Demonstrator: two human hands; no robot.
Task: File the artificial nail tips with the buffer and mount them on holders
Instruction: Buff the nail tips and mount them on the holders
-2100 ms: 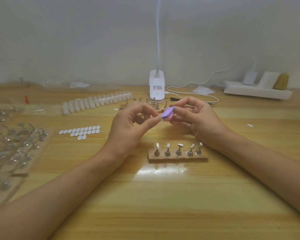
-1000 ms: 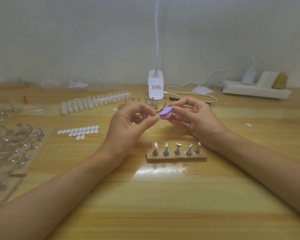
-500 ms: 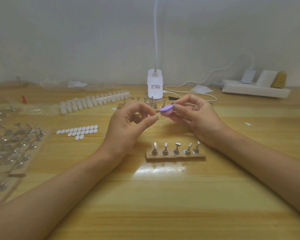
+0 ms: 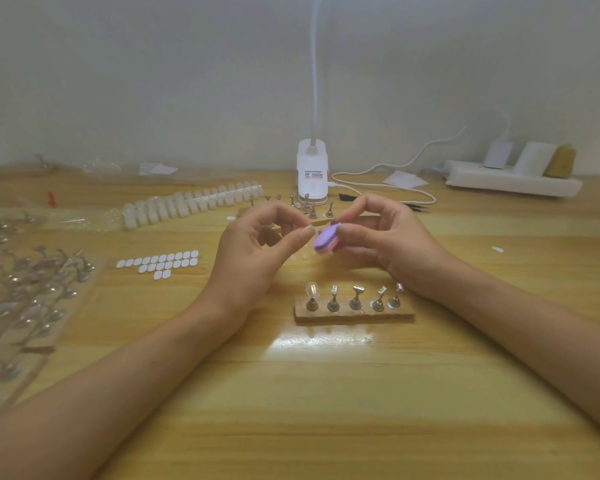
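Note:
My left hand (image 4: 253,251) pinches a small clear nail tip (image 4: 311,230) between thumb and forefinger above the table's middle. My right hand (image 4: 385,237) grips a purple and pink buffer block (image 4: 325,239), whose face meets the tip. Just in front of my hands stands a wooden base (image 4: 354,315) with several metal holders; the leftmost holder carries a clear nail tip (image 4: 311,291), the others are bare.
A row of clear nail tips (image 4: 191,204) lies at the back left, white adhesive pads (image 4: 160,263) beside it. Many loose metal holders (image 4: 21,292) lie in plastic at the far left. A white lamp base (image 4: 312,171), cable and power strip (image 4: 513,181) stand by the wall.
The buffer has shifted slightly down and tilted against the tip held in my left hand. Both hands otherwise stay in place above the holder base.

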